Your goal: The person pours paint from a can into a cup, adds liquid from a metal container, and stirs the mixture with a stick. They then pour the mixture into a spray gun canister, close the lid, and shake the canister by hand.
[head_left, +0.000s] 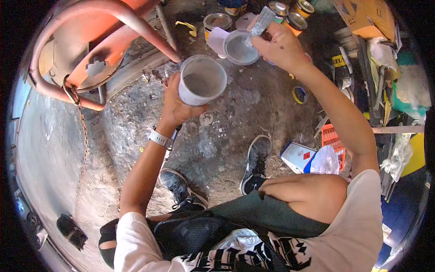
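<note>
My left hand (176, 102) is wrapped round a white plastic tub (202, 97), tilted so that its open mouth faces me and shows a grey inside. Up and to the right, my right hand (283, 47) pinches a flat, grey-smeared tool (262, 21), its broad end pointing up. The tool's lower end overlaps the rim of a smaller clear plastic cup (229, 55) with pale grey matter inside. The right thumb is right at that cup's rim; I cannot tell whether this hand also holds the cup. A pale sheet (217, 40) shows behind the cup's left side.
Several paint cans, one a lidded can (217, 21), stand beyond my hands. An orange tubular metal frame (104, 7) with a chain (85, 136) is at the left. A solvent tin (297, 156) and a red crate (333, 140) are near my knee. Clutter lines the right side.
</note>
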`<action>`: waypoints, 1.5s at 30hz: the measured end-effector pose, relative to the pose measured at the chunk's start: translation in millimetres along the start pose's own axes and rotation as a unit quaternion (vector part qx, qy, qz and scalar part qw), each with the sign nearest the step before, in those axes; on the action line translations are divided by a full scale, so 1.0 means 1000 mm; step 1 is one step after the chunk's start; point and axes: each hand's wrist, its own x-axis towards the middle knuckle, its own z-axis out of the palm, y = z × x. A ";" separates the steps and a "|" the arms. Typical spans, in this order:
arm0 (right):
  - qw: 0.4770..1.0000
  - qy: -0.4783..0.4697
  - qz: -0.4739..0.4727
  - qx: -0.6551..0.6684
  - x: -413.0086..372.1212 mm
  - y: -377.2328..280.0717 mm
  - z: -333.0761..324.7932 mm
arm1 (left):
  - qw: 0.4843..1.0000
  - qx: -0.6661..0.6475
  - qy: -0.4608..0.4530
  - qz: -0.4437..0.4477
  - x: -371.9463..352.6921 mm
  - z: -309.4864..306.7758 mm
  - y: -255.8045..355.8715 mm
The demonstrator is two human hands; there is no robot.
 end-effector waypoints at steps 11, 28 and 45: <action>0.972 0.005 -0.091 -0.215 0.008 -0.088 -0.012 | 0.987 -0.157 0.003 -0.025 0.010 0.029 0.021; 0.863 0.029 -0.336 -0.376 -0.009 -0.124 -0.008 | 0.995 -0.085 0.037 0.038 0.014 0.037 0.036; 0.779 0.085 -0.497 -0.374 -0.014 -0.125 -0.006 | 0.989 -0.130 0.062 0.038 0.016 0.031 0.043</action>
